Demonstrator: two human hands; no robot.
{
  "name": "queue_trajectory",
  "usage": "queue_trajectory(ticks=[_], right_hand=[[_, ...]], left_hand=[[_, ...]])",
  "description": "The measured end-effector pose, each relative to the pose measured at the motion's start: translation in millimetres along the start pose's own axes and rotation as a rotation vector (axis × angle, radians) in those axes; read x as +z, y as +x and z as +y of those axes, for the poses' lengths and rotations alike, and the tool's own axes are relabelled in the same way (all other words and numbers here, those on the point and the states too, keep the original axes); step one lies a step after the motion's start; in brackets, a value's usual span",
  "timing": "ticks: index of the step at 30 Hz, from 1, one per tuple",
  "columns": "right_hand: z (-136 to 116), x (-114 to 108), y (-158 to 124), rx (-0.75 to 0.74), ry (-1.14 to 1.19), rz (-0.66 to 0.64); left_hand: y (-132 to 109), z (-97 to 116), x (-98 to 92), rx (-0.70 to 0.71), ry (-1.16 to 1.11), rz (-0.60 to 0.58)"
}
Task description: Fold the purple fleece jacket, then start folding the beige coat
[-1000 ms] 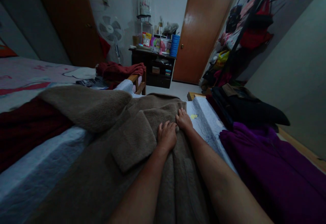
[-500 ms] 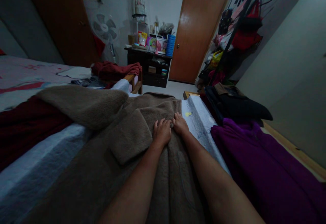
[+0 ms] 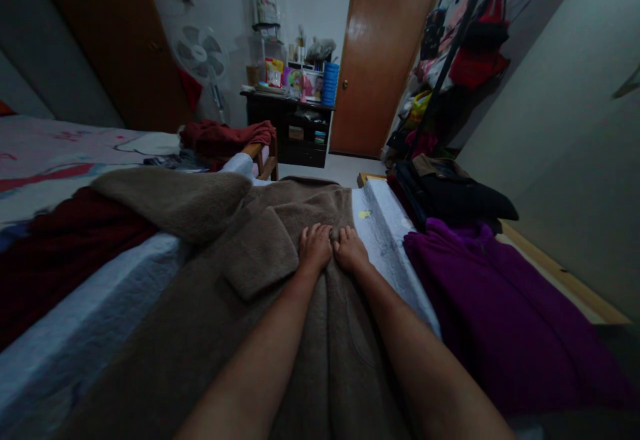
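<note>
A brown fuzzy coat (image 3: 200,340) lies spread over the bed, its front edges meeting along the middle. One sleeve (image 3: 263,253) is folded across the front, and another part of the coat stretches out to the left. My left hand (image 3: 316,248) rests on the coat beside that sleeve's end, fingers extended forward and slightly apart. Close to its right, my right hand (image 3: 351,248) lies on the other front edge with its fingers stretched out. A round button (image 3: 334,234) shows between the two hands. The undersides of my fingers are hidden against the fabric.
Purple garment (image 3: 490,307) and a stack of dark folded clothes (image 3: 450,190) lie at the right. Dark red cloth (image 3: 75,253) is at the left. Beyond the bed stand a fan (image 3: 201,53), a black cabinet (image 3: 285,127) and a wooden door (image 3: 385,60).
The fingers of my right hand have straightened and lie flatter on the coat. The button now shows more plainly between my hands. The view has shifted slightly.
</note>
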State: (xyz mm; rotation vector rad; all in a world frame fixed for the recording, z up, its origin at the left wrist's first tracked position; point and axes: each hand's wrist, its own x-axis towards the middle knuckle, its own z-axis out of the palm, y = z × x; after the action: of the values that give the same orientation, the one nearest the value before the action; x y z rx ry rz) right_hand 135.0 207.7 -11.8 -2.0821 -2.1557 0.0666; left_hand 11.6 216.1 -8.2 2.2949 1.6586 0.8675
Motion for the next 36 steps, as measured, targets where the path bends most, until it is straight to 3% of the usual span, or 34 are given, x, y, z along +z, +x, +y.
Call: queue_trajectory(ticks=[11, 19, 23, 26, 32, 36], right_hand=[[-19, -18, -58, -0.007, 0.016, -0.041], [-27, -20, -108, -0.035, -0.010, 0.084], [-25, -18, -118, -0.030, 0.013, 0.112], [-22, -18, -115, -0.016, 0.074, 0.154], [-14, -15, -114, -0.011, 0.230, 0.268], [-12, -13, -124, -0.045, 0.185, 0.244]], left_hand=[[-1, 0, -1.7, 0.004, 0.002, 0.026], [-2, 4, -5.8, -0.006, 0.015, 0.009], [-7, 4, -5.4, 0.038, -0.035, 0.044], [-19, 6, -5.7, 0.122, -0.084, 0.010], [-66, 10, -16.5, 0.251, -0.066, -0.233], [-104, 19, -28.6, 0.233, 0.071, -0.243]])
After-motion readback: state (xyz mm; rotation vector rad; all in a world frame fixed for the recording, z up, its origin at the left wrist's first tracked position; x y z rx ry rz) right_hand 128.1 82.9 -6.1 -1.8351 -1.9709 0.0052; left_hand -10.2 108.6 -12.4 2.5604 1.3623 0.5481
